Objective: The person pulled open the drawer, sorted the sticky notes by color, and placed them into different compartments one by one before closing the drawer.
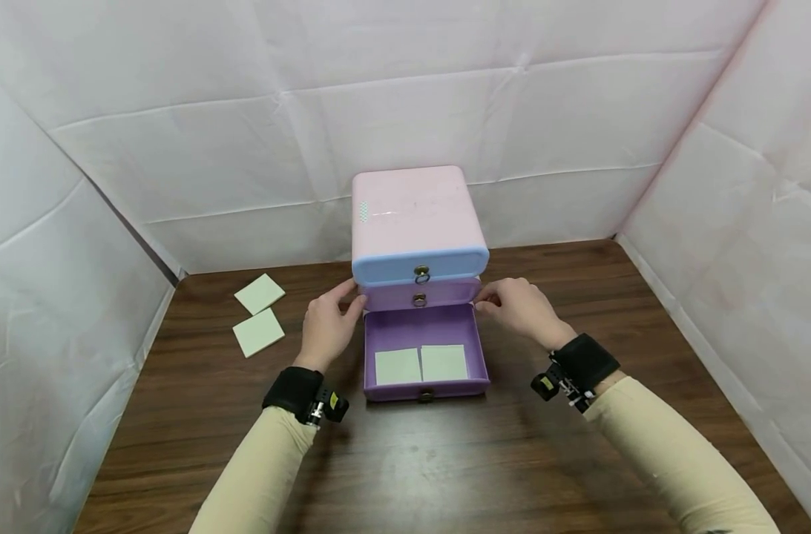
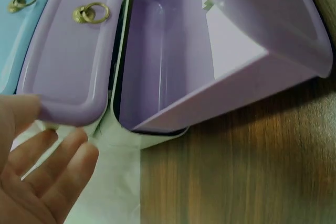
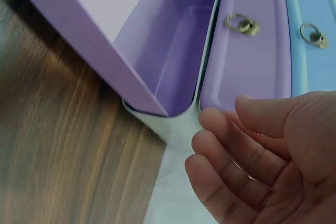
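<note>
From the head cam we've got our left hand (image 1: pixel 328 326) and right hand (image 1: pixel 521 308) flanking the middle drawer (image 1: pixel 419 294), one per end, its long axis running side to side. Left wrist: fingers (image 2: pixel 50 174) loose beside the drawer's corner (image 2: pixel 68 111). Right wrist: fingers (image 3: pixel 236 150) relaxed, gripping nothing, drawer front (image 3: pixel 247 45) just ahead.
</note>
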